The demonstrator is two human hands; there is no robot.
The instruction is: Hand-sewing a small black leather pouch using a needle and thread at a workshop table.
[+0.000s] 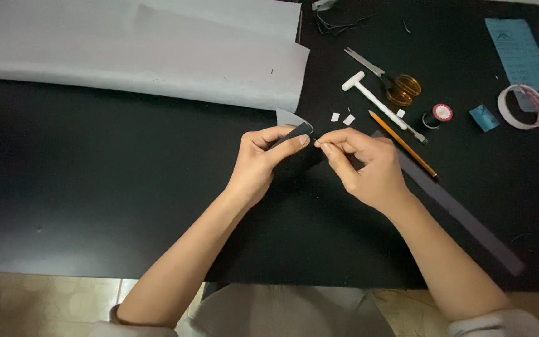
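1. Black counter fills the view, pale floor showing at its near edge; everything here is placed from the small dark fabric piece at the centre.
2. Left hand pinches that dark fabric piece between thumb and forefinger, held just above the counter.
3. Right hand sits right beside it, fingertips pressed narrow together on something too fine to make out, perhaps a needle or thread.
4. Behind and left of the piece lies a big grey cloth; to its right, two small white scraps, a white hammer-like tool, scissors, a pencil, a thread spool, a roll of tape and a long dark strip.
5. Risk, as I judge it: fingertips are close together, so a slip could prick a finger or drop the tiny item onto the black counter, where it would be hard to find.
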